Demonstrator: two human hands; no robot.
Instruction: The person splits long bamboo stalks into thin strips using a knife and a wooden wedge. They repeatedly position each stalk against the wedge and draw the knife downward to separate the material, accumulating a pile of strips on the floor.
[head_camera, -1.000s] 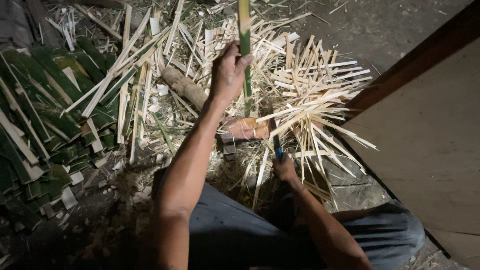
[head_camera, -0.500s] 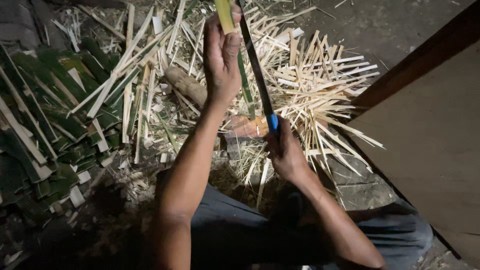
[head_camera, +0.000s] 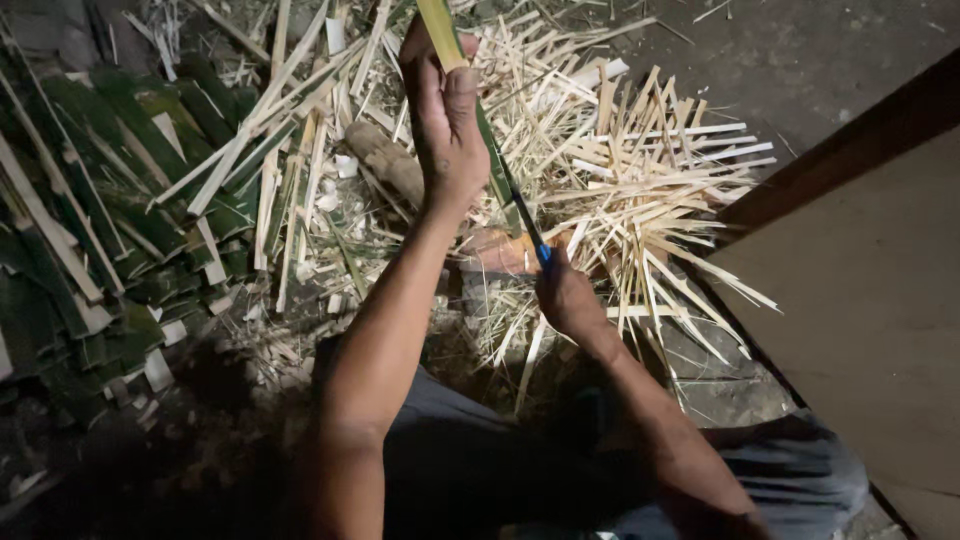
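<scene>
My left hand (head_camera: 445, 120) grips a green bamboo strip (head_camera: 440, 30) that stands nearly upright and runs out of the top of the view. My right hand (head_camera: 565, 295) holds a knife with a blue handle (head_camera: 543, 253); its dark blade (head_camera: 515, 195) lies along the lower part of the strip, just below my left hand. Under both hands a short wooden block (head_camera: 500, 250) rests on the ground among shavings.
Stacked green bamboo slats (head_camera: 90, 230) fill the left side. A heap of pale split bamboo sticks (head_camera: 640, 180) spreads out at the centre and right. A wooden board (head_camera: 870, 290) slants along the right edge. My knees in grey trousers (head_camera: 500, 470) are at the bottom.
My right hand came up from low beside the block and set the knife blade against the strip. My left hand slid higher on the strip.
</scene>
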